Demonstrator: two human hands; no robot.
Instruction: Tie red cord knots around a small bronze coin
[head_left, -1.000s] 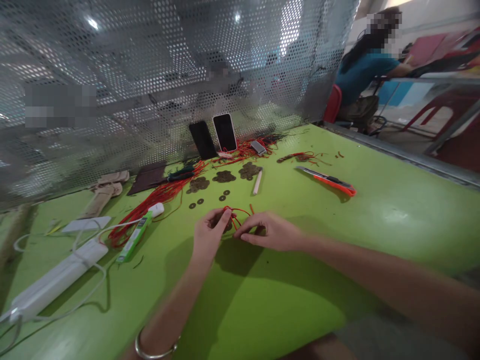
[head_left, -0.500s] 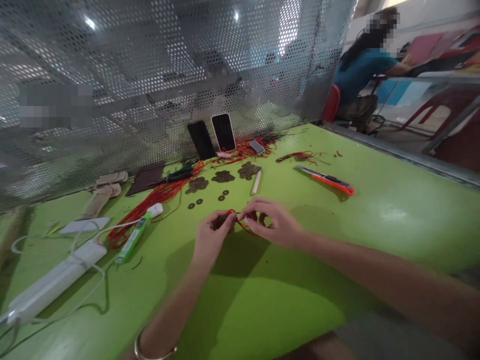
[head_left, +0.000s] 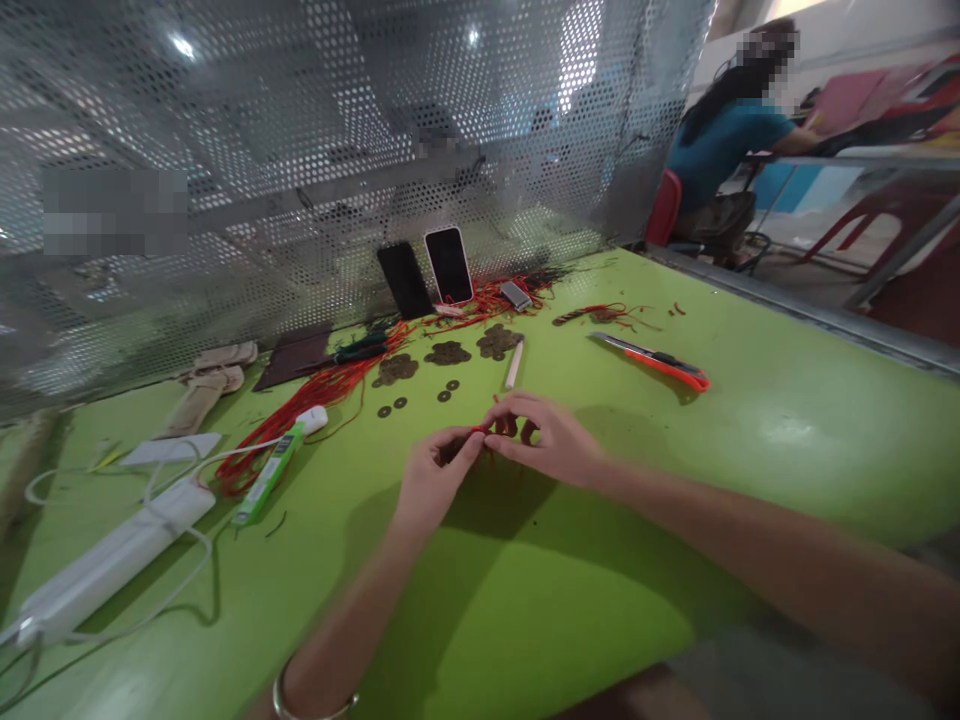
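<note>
Between my two hands is a thin red cord (head_left: 480,430), mostly hidden by the fingers, with short strands showing below. My left hand (head_left: 439,475) pinches it from the left, thumb against the bent index finger. From the right, my right hand (head_left: 544,440) pinches the same cord, its fingertips touching or nearly touching those of the left. Just beyond the hands lie several loose holed coins (head_left: 444,396) and a pale stick with a dark tip (head_left: 514,362). Farther back are piles of coins (head_left: 448,352).
An orange utility knife (head_left: 652,360) lies at right, blade out. Red cord bundles (head_left: 300,420), a green box (head_left: 270,472) and a white power strip (head_left: 120,560) occupy the left. Two phones (head_left: 450,265) lean on the perforated metal screen (head_left: 315,150). Another person (head_left: 724,150) sits beyond.
My left hand has shifted right and the hands have come closer together. Less of the red cord shows between them, and the loop at the right hand has dropped from sight.
</note>
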